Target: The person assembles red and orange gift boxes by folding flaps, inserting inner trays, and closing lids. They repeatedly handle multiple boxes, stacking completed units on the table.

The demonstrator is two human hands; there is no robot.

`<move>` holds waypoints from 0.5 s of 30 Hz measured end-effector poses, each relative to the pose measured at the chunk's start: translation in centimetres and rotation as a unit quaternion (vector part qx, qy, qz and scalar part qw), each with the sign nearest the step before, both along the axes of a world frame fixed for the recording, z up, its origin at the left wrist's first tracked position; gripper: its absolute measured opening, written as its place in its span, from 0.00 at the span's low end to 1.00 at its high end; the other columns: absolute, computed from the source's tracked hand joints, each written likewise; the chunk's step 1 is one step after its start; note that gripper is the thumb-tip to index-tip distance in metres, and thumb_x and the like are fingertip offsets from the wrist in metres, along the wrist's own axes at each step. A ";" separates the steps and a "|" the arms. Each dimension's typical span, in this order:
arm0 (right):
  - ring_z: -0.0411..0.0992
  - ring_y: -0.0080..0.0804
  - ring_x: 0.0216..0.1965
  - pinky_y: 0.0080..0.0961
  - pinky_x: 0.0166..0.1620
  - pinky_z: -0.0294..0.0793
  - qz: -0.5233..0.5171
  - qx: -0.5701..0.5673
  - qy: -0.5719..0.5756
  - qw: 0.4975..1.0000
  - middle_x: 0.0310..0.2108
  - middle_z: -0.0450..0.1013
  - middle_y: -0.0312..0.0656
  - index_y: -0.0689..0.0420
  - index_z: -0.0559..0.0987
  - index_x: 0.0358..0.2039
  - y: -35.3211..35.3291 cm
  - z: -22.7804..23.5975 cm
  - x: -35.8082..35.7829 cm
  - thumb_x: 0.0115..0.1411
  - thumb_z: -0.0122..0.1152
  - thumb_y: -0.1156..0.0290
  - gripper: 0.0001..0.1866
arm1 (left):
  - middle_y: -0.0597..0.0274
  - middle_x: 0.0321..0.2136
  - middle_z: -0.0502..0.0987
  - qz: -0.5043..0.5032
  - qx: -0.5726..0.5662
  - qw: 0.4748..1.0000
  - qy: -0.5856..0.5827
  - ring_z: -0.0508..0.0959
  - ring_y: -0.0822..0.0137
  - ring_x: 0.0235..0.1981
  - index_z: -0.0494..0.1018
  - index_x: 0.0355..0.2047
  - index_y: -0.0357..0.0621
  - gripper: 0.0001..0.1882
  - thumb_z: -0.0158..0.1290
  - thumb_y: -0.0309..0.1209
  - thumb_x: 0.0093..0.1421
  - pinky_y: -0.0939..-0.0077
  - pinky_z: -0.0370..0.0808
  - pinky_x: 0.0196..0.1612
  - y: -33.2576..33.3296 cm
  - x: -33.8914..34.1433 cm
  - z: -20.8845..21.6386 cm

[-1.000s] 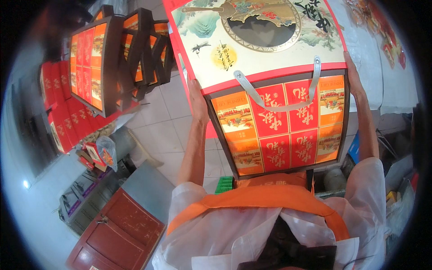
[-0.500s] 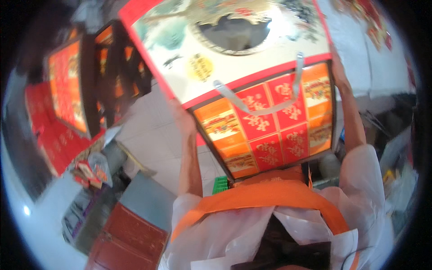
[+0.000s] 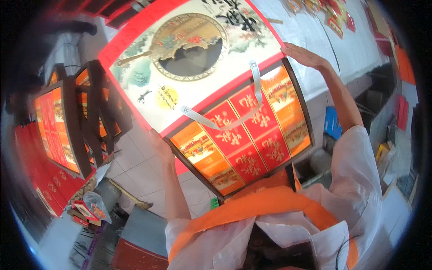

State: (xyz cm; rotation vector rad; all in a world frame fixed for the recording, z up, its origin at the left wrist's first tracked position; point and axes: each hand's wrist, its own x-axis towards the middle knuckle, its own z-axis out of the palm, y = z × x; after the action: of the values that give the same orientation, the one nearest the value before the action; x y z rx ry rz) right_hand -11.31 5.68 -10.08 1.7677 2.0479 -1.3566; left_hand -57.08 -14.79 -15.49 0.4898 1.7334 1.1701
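Before me is a large gift bag (image 3: pixel 139 103) with a cream face, red edges, a round fan-shaped window and black brush lettering. Its silvery ribbon handle (image 3: pixel 258 85) loops toward me. From the near end of the bag sticks out a dark-framed tray (image 3: pixel 297 78) of red and orange packs (image 3: pixel 247 135). My left hand (image 3: pixel 159 143) is at the bag's near left corner, its fingers mostly hidden beneath. On the right edge, where bag and tray meet, my right hand (image 3: pixel 303 55) grips with its fingers at the side. How deep the tray sits inside is hidden.
More framed trays (image 3: pixel 56 126) lean together at the left on red boxes (image 3: pixel 54 184). A white-covered table (image 3: pixel 310 85) with small wrapped items stands at the far right. Below left are a reddish-brown cabinet (image 3: pixel 137 256) and a broom (image 3: pixel 128 193). A blue box (image 3: pixel 333 122) lies right of the tray.
The bag and tray, held in both my hands, have shifted left and slightly down in view and turned a little. More of the bag's far part now shows. The surroundings have shifted too.
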 end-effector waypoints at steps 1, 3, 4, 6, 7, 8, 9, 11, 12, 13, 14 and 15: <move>0.59 0.39 0.59 0.31 0.61 0.56 0.036 -0.031 -0.037 0.998 0.57 0.63 0.49 0.61 0.66 0.55 2.6 0.3 -0.4 0.67 0.36 0.53 0.27 | 0.52 0.47 0.67 -0.027 0.001 0.999 0.019 0.69 0.64 0.47 0.58 0.54 0.33 0.22 0.31 0.37 0.67 0.67 0.67 0.51 -0.1 -0.3 -0.2; 0.62 0.42 0.57 0.32 0.59 0.59 0.040 0.218 -0.022 0.975 0.55 0.64 0.50 0.62 0.69 0.53 7.2 0.1 -2.6 0.66 0.37 0.52 0.27 | 0.54 0.47 0.67 -0.037 0.026 0.995 0.089 0.68 0.65 0.48 0.58 0.54 0.36 0.24 0.31 0.43 0.68 0.68 0.66 0.52 -0.2 -0.4 -0.6; 0.63 0.45 0.55 0.33 0.58 0.60 -0.003 0.322 -0.004 0.947 0.54 0.66 0.52 0.63 0.69 0.52 9.6 -0.8 -4.6 0.65 0.40 0.52 0.27 | 0.55 0.48 0.67 -0.035 0.009 0.993 0.117 0.68 0.65 0.48 0.58 0.54 0.37 0.26 0.31 0.46 0.68 0.68 0.65 0.52 -0.2 -0.4 -0.7; 0.65 0.47 0.53 0.34 0.55 0.63 0.022 0.420 0.089 0.903 0.51 0.67 0.53 0.61 0.69 0.52 14.9 -2.2 -9.1 0.63 0.45 0.52 0.27 | 0.56 0.48 0.67 -0.042 0.058 0.995 0.068 0.67 0.65 0.48 0.58 0.54 0.37 0.25 0.31 0.46 0.68 0.68 0.65 0.52 -0.4 -0.4 -0.8; 0.66 0.48 0.52 0.34 0.54 0.64 0.045 0.446 0.101 0.888 0.50 0.68 0.52 0.59 0.70 0.51 17.2 -2.9 -11.8 0.62 0.47 0.52 0.25 | 0.56 0.47 0.67 -0.047 0.069 0.996 0.041 0.67 0.66 0.48 0.58 0.54 0.36 0.25 0.31 0.45 0.68 0.68 0.65 0.52 -0.6 -0.5 -0.9; 0.66 0.49 0.52 0.37 0.54 0.64 0.077 0.465 0.077 0.879 0.50 0.68 0.49 0.57 0.71 0.49 19.5 -3.5 -14.7 0.62 0.46 0.51 0.24 | 0.56 0.48 0.67 -0.012 0.108 0.991 -0.082 0.67 0.66 0.48 0.58 0.54 0.36 0.25 0.31 0.45 0.68 0.68 0.64 0.53 -0.7 -0.5 -1.0; 0.65 0.47 0.52 0.42 0.54 0.63 0.081 0.485 0.009 0.871 0.50 0.69 0.47 0.54 0.72 0.49 21.1 -4.0 -17.7 0.63 0.44 0.50 0.24 | 0.56 0.48 0.66 0.029 0.138 0.969 -0.202 0.67 0.66 0.49 0.58 0.54 0.35 0.25 0.31 0.45 0.68 0.68 0.64 0.53 -1.0 -0.8 -1.1; 0.66 0.44 0.52 0.51 0.54 0.61 0.104 0.467 0.000 0.878 0.49 0.70 0.46 0.53 0.72 0.50 22.8 -4.2 -21.9 0.64 0.39 0.48 0.25 | 0.56 0.49 0.66 -0.027 0.076 0.996 0.022 0.66 0.66 0.50 0.58 0.54 0.35 0.26 0.30 0.45 0.69 0.69 0.63 0.53 -1.6 -1.0 -1.8; 0.67 0.44 0.51 0.52 0.54 0.61 0.163 0.437 -0.037 0.884 0.47 0.71 0.46 0.53 0.73 0.48 23.0 -4.2 -23.8 0.64 0.39 0.48 0.25 | 0.57 0.52 0.65 -0.083 0.023 0.995 0.042 0.64 0.65 0.53 0.57 0.56 0.35 0.28 0.29 0.47 0.69 0.68 0.61 0.56 -1.7 -1.5 -2.2; 0.69 0.43 0.50 0.53 0.53 0.60 0.208 0.409 -0.090 0.884 0.46 0.72 0.46 0.53 0.74 0.47 23.1 -4.0 -25.1 0.64 0.38 0.47 0.25 | 0.55 0.53 0.63 -0.081 -0.005 0.995 0.051 0.63 0.63 0.54 0.55 0.58 0.35 0.27 0.30 0.44 0.69 0.68 0.60 0.57 -2.1 -1.7 -2.5; 0.69 0.44 0.49 0.48 0.52 0.63 0.195 0.404 -0.094 0.889 0.45 0.72 0.47 0.54 0.74 0.46 22.8 -4.0 -25.9 0.63 0.39 0.48 0.25 | 0.52 0.55 0.62 -0.088 -0.027 0.994 0.055 0.62 0.61 0.55 0.53 0.60 0.35 0.26 0.31 0.40 0.69 0.68 0.60 0.57 -2.1 -1.8 -2.9; 0.69 0.44 0.48 0.43 0.50 0.66 0.172 0.408 -0.114 0.890 0.43 0.73 0.48 0.54 0.74 0.44 22.5 -4.1 -26.3 0.63 0.41 0.49 0.24 | 0.53 0.55 0.62 -0.066 -0.060 0.995 0.041 0.62 0.61 0.56 0.53 0.60 0.35 0.27 0.29 0.43 0.68 0.68 0.59 0.58 -2.1 -1.8 -3.3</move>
State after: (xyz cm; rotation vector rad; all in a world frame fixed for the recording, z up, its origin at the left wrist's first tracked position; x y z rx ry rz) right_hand -37.62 28.22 -14.15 1.5313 2.8147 -0.1492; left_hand -58.87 -16.93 -18.77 0.5769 1.8012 0.9578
